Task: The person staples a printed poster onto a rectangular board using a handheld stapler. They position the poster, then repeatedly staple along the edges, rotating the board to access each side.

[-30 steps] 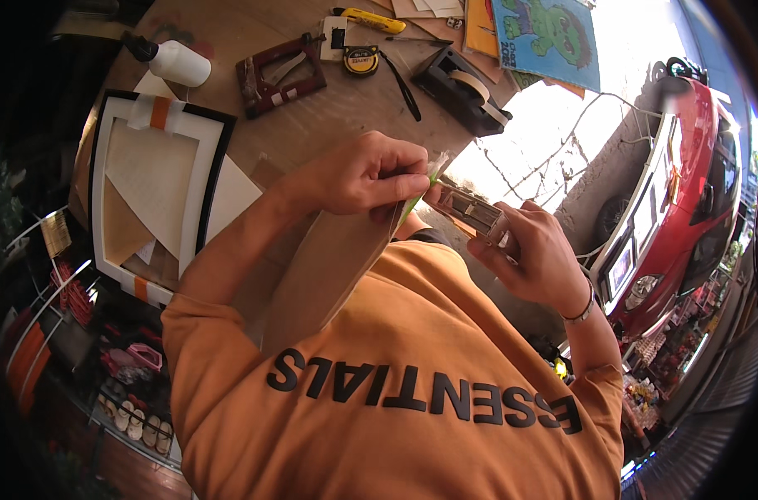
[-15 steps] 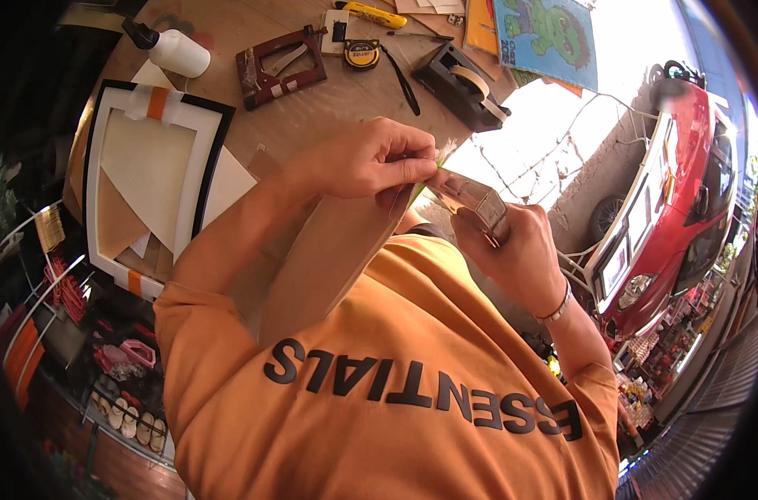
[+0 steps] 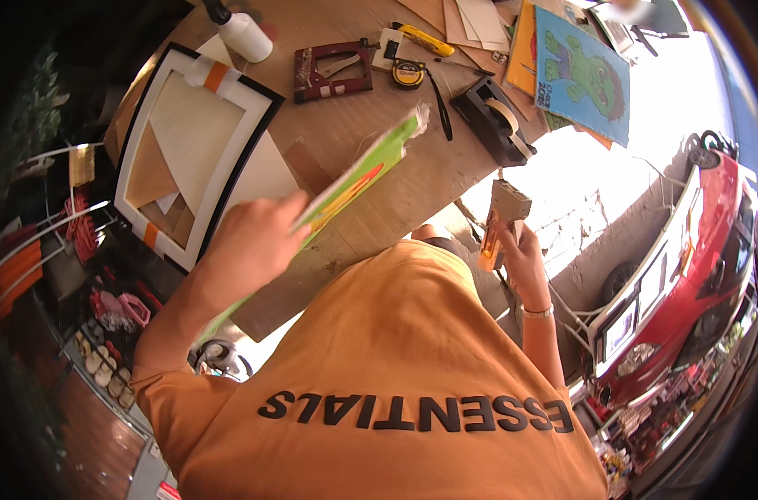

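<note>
My left hand (image 3: 258, 246) is closed around a thin painted canvas panel (image 3: 364, 177), gripping it by its near part. The panel is seen nearly edge-on, tilted over the table's near edge; its face is green with red and yellow, and its far end has a frayed white edge. Out to the right, apart from the panel, my right hand (image 3: 525, 265) grips a blocky hand tool (image 3: 510, 202) with a grey head and an orange lower body. Its exact kind is unclear, and my fingers hide part of it.
On the brown table (image 3: 396, 212) lie a black frame (image 3: 245, 160), white bottle (image 3: 245, 37), dark red staple gun (image 3: 333, 71), tape measure (image 3: 408, 73), yellow cutter (image 3: 423, 38), tape dispenser (image 3: 483, 117) and blue painting (image 3: 583, 75). A red car (image 3: 687, 275) stands at right.
The tool has moved off the panel's edge to the right with my right hand. My left hand has swung the panel left, turning its painted face into view. The view has shifted.
</note>
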{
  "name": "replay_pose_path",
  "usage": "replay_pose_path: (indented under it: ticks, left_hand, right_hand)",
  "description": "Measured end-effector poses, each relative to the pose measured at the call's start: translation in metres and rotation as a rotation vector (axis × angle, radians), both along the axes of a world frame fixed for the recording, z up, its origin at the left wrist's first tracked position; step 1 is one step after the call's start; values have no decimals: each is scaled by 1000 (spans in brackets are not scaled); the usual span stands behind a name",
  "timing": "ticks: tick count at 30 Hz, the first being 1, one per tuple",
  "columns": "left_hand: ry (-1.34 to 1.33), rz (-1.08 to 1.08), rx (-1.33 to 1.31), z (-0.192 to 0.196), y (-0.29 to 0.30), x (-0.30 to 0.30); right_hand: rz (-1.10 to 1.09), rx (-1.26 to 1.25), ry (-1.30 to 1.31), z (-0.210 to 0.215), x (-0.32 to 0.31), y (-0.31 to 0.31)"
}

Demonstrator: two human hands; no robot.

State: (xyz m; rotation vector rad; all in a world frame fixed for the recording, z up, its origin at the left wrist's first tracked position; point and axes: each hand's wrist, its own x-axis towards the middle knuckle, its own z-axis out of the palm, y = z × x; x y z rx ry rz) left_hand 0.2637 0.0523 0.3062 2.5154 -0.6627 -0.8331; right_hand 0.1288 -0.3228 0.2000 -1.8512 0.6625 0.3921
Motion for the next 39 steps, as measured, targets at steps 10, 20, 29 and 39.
replay_pose_path:
  ticks: [10,20,29,39]
  left_hand:
    - [-506,318,86,-9,-71,-14]
    - [-760,774,87,-21,32,-163]
    - [-592,1141,-448,-51,49,-178]
    - [-340,915,-571,-38,76,-184]
  right_hand:
    - [367,-4,-18,-29,47,-31]
    - [511,19,-3,-43,46,-53]
    - [654,47,-162,-21,35,-2]
    - [641,-97,-214,42,-16,106]
